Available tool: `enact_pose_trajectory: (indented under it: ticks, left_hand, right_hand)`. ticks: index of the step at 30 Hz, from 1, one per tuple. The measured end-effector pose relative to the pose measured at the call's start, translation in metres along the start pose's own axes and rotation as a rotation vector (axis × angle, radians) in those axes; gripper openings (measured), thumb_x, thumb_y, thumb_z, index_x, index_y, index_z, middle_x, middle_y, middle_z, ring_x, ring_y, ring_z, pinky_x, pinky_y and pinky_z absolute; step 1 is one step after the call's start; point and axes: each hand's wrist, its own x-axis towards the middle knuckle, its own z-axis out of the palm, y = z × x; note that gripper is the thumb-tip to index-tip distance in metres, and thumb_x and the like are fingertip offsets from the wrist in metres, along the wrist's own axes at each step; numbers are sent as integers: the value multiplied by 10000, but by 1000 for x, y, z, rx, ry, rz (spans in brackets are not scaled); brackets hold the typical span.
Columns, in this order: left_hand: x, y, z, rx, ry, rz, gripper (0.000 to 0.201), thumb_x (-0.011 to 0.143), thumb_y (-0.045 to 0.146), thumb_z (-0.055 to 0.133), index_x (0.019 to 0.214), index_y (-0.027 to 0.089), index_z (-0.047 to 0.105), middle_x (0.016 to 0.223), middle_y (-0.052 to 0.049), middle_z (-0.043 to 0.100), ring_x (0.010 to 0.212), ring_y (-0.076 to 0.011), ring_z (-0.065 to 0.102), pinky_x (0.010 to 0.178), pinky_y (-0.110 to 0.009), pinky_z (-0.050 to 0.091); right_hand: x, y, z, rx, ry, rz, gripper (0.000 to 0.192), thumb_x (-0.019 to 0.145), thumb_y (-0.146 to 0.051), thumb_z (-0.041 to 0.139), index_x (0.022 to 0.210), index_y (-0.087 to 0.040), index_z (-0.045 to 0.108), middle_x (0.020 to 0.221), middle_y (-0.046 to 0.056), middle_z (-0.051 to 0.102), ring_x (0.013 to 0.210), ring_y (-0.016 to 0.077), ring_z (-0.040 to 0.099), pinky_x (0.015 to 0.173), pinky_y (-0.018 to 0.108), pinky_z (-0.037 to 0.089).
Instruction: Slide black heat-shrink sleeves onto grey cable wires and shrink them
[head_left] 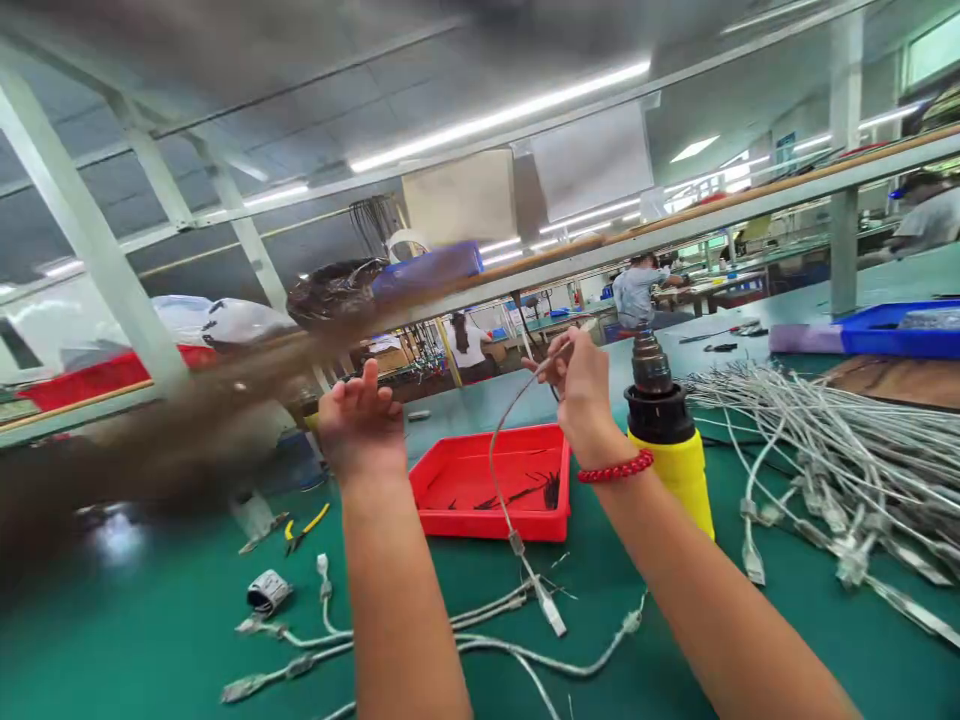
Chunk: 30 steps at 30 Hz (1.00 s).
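Note:
My right hand (581,385), with a red beaded bracelet at the wrist, pinches the upper end of a thin grey USB cable (496,460). That cable hangs in a curve across the red tray (480,524), and its white USB plug (551,612) dangles low over the green table. My left hand (364,425) is raised left of the tray, fingers apart and slightly bent, with nothing visible in it. Small dark pieces (551,490) lie in the tray. Just right of my right wrist stands a yellow heat gun (671,465), nozzle up.
Several USB cables (300,665) lie in front, beside yellow-handled pliers (307,525). A large heap of grey cables (847,470) covers the right side, before a blue tray (900,335). A shelf (540,270) spans overhead; people work beyond. A dark blur hides the left.

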Motion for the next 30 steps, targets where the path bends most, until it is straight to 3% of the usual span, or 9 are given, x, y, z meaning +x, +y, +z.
enact_pose_trajectory:
  ticks: [4,6,11,14,16,18,22,25,30]
  left_hand:
    - [2,0,0,-9,14,-7,275,850,213,402,601,178,514,744,-12,720,432,-54,538,370,-163,338]
    - [3,-2,-2,48,-62,-8,296,862,231,406,596,184,527,732,-3,722,464,-61,571,391,-155,364]
    - [-4,-10,-8,408,-461,-86,308,818,418,582,667,163,665,800,-96,733,704,-198,694,549,-254,520]
    - [-14,-12,-8,700,-781,-102,417,779,544,641,749,137,727,774,-121,720,684,-192,679,582,-259,522]
    - [-21,-11,-7,757,-908,-46,369,741,521,706,795,158,744,778,-96,718,695,-163,661,610,-239,520]
    - [-26,-9,-5,710,-943,33,282,710,447,760,825,189,747,829,-73,720,731,-147,646,617,-222,519]
    - [-34,-2,-1,623,-868,131,190,694,325,786,839,213,736,756,-42,697,625,-125,615,518,-215,476]
    - [-38,4,-1,648,-868,124,145,694,299,782,782,199,725,624,-15,648,506,-107,580,492,-228,471]
    - [-41,12,-5,716,-904,105,97,706,248,755,754,183,701,657,-18,664,546,-106,611,512,-218,470]
  right_hand:
    - [-1,-5,1,-118,-70,32,426,909,-178,356,499,-177,474,346,-102,287,283,56,397,560,245,556]
    - [-4,-7,0,-282,-251,63,408,898,-191,392,499,-175,474,352,-99,299,291,56,410,502,212,515]
    - [-19,-13,1,-594,-773,87,389,884,-325,511,532,-161,504,411,-47,461,339,65,472,370,165,357]
    - [-30,-21,4,-729,-914,-10,399,912,-386,457,583,-166,503,464,-45,462,381,63,472,385,166,358]
    - [-35,-28,5,-804,-947,-73,400,918,-419,441,612,-170,510,494,-47,440,412,60,452,397,166,352]
    - [-37,-34,5,-861,-975,-89,421,918,-460,438,614,-175,497,507,-45,424,430,61,431,405,170,340]
    - [-36,-42,-2,-933,-1079,0,467,909,-506,437,567,-187,434,479,-41,411,416,71,411,396,194,309]
    - [-36,-45,-7,-950,-1179,136,447,897,-500,447,571,-194,432,484,-32,437,408,86,426,397,208,325]
    - [-40,-51,-6,-982,-1244,285,427,874,-489,487,576,-193,409,495,-45,380,418,80,383,396,199,309]
